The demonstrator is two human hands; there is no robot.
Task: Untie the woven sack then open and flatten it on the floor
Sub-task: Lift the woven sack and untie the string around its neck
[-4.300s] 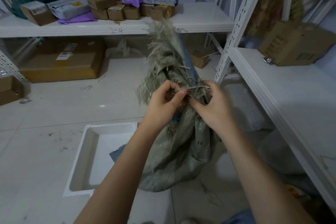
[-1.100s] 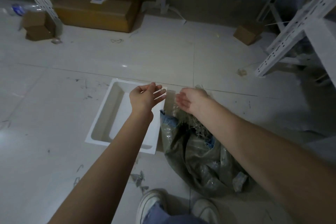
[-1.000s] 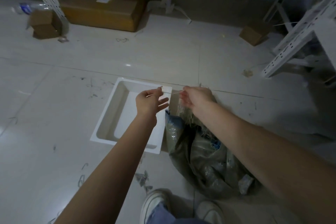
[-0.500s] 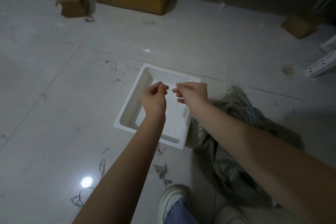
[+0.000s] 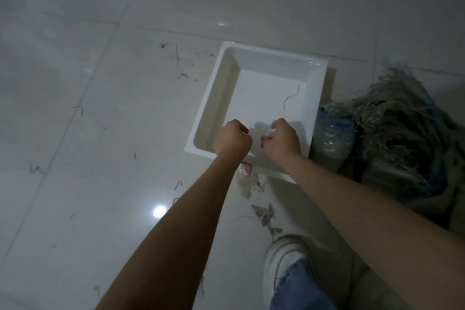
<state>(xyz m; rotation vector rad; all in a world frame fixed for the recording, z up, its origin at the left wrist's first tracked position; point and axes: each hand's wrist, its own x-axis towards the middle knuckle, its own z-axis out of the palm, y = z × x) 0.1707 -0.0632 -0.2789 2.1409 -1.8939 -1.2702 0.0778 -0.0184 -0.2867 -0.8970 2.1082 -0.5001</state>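
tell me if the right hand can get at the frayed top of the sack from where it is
Probably yes. The right hand hangs over the white tray, and the woven sack lies just beside the tray with its frayed top exposed; nothing lies between them.

Under both hands lies a white tray point(image 5: 214, 98) of smooth, glossy plastic. Right of the grip slumps a woven sack point(image 5: 392, 138), coarse, matt and frayed into rough strands. The floor point(image 5: 100, 133) is polished glossy tile, scuffed. Nearer is a smooth white shoe point(image 5: 284, 257) beside blue denim point(image 5: 299, 292).
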